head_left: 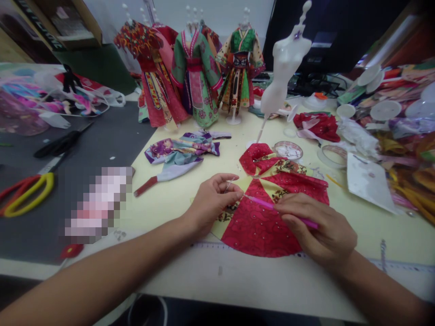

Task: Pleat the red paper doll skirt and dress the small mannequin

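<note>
Red floral cloth (pixel 258 231), pieced with yellow print in a fan shape, lies flat on the cream tabletop (pixel 163 213) right under my hands, its far end bunched into folds. My right hand (pixel 316 226) rests on the cloth, its fingers closed around a slim pink stick (pixel 261 203) whose tip points toward my left hand (pixel 210 203). The fingers of my left hand are curled and pinch a small silvery bit (pixel 228 185), too small for me to identify, just beside that tip.

Beyond the cloth sit a clear tape roll (pixel 333 156) and crumpled red fabric (pixel 317 127). A folded floral garment (pixel 181 151) lies to the left, and a white dress form (pixel 285 68) stands behind, near dressed doll figures (pixel 197 77). Yellow-handled scissors (pixel 27 194) lie on a dark cutting mat (pixel 102 136) at the left.
</note>
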Available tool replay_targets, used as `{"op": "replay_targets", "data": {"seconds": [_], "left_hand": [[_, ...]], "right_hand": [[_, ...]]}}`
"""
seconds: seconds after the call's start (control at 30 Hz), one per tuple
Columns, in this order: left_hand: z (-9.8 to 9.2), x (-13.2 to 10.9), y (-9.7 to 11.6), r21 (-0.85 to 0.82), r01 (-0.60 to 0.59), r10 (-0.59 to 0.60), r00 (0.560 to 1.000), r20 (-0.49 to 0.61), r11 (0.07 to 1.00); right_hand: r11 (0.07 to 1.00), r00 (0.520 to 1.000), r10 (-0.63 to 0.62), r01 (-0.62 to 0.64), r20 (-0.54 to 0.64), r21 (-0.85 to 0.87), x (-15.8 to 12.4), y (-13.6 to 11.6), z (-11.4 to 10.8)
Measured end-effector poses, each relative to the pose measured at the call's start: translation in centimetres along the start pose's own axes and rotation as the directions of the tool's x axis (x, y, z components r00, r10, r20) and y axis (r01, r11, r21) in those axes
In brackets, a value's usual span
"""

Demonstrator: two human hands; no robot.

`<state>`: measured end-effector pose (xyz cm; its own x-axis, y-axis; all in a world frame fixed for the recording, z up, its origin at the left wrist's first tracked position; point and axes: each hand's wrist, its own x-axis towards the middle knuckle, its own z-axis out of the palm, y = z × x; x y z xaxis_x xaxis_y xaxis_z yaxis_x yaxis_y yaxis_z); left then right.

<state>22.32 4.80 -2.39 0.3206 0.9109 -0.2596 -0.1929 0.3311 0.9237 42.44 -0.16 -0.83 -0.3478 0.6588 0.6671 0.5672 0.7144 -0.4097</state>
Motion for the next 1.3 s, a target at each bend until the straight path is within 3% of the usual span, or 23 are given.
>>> {"op": "replay_targets", "data": {"seconds": [0.23, 0.43, 0.57, 0.87, 1.3], "left_hand": [[0.0, 0.1, 0.0, 0.05, 0.006, -0.006, 1.0, -0.013, 0.999], [-0.2, 0.3, 0.0, 0.277, -0.107, 0.087, 0.993, 0.081, 0.955], [-0.4, 0.3, -0.2, 0.438, -0.209, 0.152, 0.975, 0.161, 0.874], [-0.5, 0.3, -0.7, 0.703, -0.383, 0.29, 0.922, 0.256, 0.599], [-0.7, 0.5, -1.2, 0.783, -0.421, 0.299, 0.902, 0.311, 0.458]], "right_hand": [[0.999, 1.0, -0.002, 0.002, 0.003, 0.033, 0.1, -0.1, -0.2], [0.989, 0.999, 0.052, -0.051, -0.004, 0.136, 0.0, 0.2, -0.5], [0.988, 0.998, 0.059, -0.064, 0.037, 0.138, 0.0, 0.2, -0.1], [0.996, 0.991, 0.038, -0.048, 0.127, 0.079, 0.1, 0.3, 0.5], [0.996, 0.977, 0.067, -0.077, 0.202, 0.041, -0.6, 0.8, 1.2]]}}
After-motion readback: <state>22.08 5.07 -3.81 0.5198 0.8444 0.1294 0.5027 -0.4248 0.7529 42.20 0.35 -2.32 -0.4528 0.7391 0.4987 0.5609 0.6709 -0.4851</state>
